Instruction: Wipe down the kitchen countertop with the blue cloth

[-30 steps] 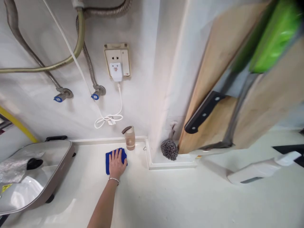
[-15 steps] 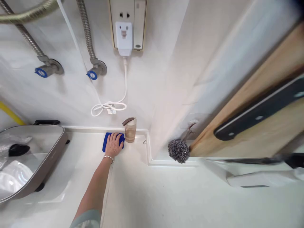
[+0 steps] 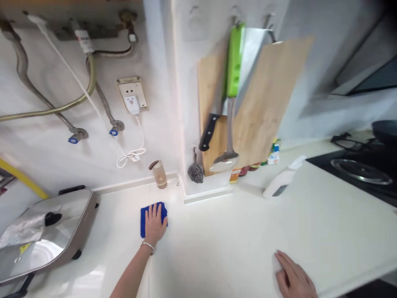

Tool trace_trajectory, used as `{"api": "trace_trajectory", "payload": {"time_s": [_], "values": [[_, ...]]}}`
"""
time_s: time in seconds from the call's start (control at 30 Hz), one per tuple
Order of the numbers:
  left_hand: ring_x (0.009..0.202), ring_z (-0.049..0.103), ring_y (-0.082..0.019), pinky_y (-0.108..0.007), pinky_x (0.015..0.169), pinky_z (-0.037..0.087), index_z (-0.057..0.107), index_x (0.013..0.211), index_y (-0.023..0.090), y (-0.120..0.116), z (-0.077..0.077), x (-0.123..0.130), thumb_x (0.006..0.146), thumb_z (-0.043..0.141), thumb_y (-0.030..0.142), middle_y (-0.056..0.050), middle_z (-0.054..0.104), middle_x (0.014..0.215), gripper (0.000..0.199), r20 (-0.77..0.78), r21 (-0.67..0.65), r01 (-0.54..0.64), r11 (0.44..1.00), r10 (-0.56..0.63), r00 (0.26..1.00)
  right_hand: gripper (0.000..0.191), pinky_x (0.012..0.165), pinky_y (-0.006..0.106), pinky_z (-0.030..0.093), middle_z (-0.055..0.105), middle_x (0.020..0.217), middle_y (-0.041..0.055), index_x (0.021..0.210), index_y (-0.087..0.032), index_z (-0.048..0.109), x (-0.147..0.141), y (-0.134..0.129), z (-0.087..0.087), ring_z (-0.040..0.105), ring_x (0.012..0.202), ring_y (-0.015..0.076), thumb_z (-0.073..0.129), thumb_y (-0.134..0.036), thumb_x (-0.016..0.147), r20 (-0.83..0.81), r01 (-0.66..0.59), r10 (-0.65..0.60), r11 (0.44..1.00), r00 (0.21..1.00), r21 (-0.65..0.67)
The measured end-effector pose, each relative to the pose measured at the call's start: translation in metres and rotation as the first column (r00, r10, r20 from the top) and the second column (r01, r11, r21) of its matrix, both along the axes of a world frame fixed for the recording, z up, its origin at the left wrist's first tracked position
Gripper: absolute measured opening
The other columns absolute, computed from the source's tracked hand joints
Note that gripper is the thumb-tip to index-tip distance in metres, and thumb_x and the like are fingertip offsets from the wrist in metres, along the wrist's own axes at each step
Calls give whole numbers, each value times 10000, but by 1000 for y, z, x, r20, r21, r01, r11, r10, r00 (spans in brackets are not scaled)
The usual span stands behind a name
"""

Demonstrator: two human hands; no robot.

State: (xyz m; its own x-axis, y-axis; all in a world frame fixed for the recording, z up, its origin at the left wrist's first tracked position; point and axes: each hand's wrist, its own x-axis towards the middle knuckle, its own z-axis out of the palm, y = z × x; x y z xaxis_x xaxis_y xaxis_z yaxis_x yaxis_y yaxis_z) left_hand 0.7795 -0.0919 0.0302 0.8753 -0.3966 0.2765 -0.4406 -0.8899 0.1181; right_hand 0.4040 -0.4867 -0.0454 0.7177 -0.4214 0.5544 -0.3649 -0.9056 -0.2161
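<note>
Resting on one blue cloth (image 3: 143, 220) is one left hand (image 3: 154, 225).

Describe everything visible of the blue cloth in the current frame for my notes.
The blue cloth is a deep, plain blue and looks like soft fabric, apparently folded into a small, roughly square pad. It lies flat on the white countertop. The left hand rests palm down across it, hiding its middle and near right part; the left side and far edge show clearly. The small clear bottle stands beyond it, not touching. Whether it is wet can't be told.
</note>
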Motion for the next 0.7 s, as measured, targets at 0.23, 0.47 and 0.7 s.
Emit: {"api": "trace_trajectory", "payload": {"time_s": [0.23, 0.47, 0.7], "values": [[1552, 131, -371, -599, 1287, 142, 317, 1566, 160, -75, -6, -122, 884, 478, 377, -137, 233, 1670, 733, -187, 6, 247, 969, -242, 952, 514, 1087, 434, 427, 589, 1394, 113, 1406, -196, 511, 5, 11, 16, 578, 1213, 256, 417, -291, 909, -9, 17, -18, 998, 1000, -68], [1547, -86, -377, -697, 1253, 17, 66, 1613, 239, -131, -6, -217, 879, 521, 415, -82, -35, 1695, 881, -358, -228, 561, 796, -604, 712, 496, 1037, 418, 444, 625, 1337, 131, 1407, -169, 487, 2, 7, 6, 617, 1139, 232, 393, -286, 935, 43, 7, -4, 997, 999, -82], [1564, 27, -337, -657, 1264, 121, 143, 1596, 351, -51, 11, -222, 844, 605, 412, -14, 92, 1699, 884, -331, -170, 637, 752, -652, 682, 472, 1136, 436, 370, 618, 1357, 110, 1366, -158, 499, 2, 2, -13, 588, 1208, 225, 362, -279, 931, 95, -33, 41, 996, 995, -89]]}}
